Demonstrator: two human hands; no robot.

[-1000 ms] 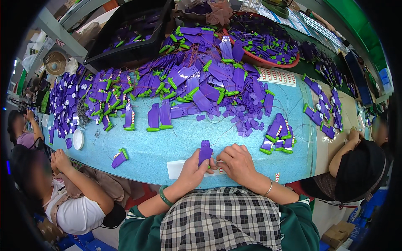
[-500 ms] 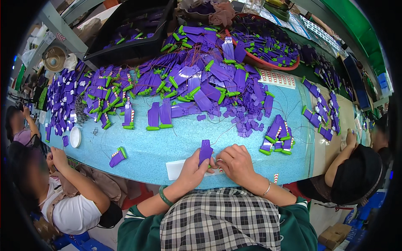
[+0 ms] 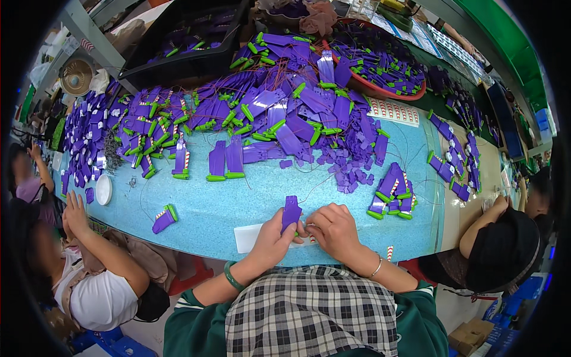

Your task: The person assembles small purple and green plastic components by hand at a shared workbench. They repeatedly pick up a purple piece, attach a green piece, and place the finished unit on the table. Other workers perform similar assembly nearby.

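Observation:
My left hand (image 3: pixel 270 243) is closed around a flat purple plastic piece (image 3: pixel 291 209), which stands up between thumb and fingers. A bit of bright green shows at its lower end, and a thin wire runs from it toward the pile. My right hand (image 3: pixel 338 231) is just right of the piece, fingertips pinched together close to its lower end; what they grip is hidden. Under those fingertips a red-and-white striped patch (image 3: pixel 312 239) peeks out. Beneath my hands lies a white sheet (image 3: pixel 245 239) on the blue tabletop (image 3: pixel 202 211).
A large heap of purple pieces (image 3: pixel 288 140) with green ends and wires covers the table's far side. Behind it are a black bin (image 3: pixel 178 74) and a red basin (image 3: pixel 380 92). A small stack (image 3: pixel 392 190) lies right, a white dish (image 3: pixel 103 189) left. Co-workers sit both sides.
My hands keep nearly the same pose on the purple piece. The co-worker at left has raised their hands, fingers now extended. The whole view has shifted slightly.

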